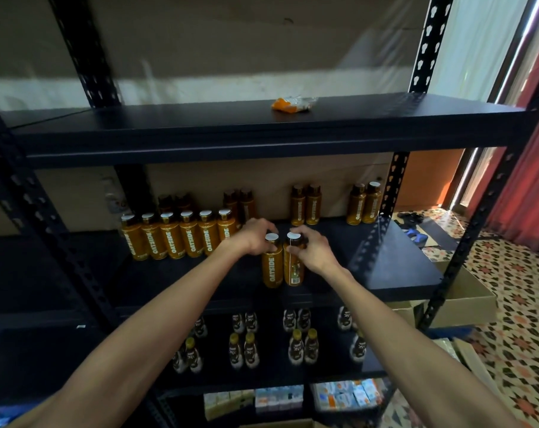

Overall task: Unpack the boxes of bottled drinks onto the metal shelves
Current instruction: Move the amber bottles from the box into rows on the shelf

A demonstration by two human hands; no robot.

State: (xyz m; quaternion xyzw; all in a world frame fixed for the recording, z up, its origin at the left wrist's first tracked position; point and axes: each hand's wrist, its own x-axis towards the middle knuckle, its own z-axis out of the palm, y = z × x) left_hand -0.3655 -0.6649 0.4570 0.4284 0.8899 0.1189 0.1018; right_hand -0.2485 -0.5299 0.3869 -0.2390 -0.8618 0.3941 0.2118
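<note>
Head view. Grips the left Oatside bottle [273, 270] at its cap end with the left hand [256, 239], fingers curled round. Grips the right Oatside bottle [294, 270] likewise with the right hand [311, 248]. Sets both upright and touching at the front centre of the middle shelf [385, 257].

Shows stocking partly done:
- row of six bottles [178, 239] at the left of the middle shelf
- bottle pairs [305, 205] along its back
- smaller dark bottles [299, 344] one level below it

Leaves bare board at its right end and one level above it, apart from an orange packet [293, 105]. Judged roughly midway. Leaves an open cardboard box [465, 304] on the floor, right of the middle shelf, contents hidden.
</note>
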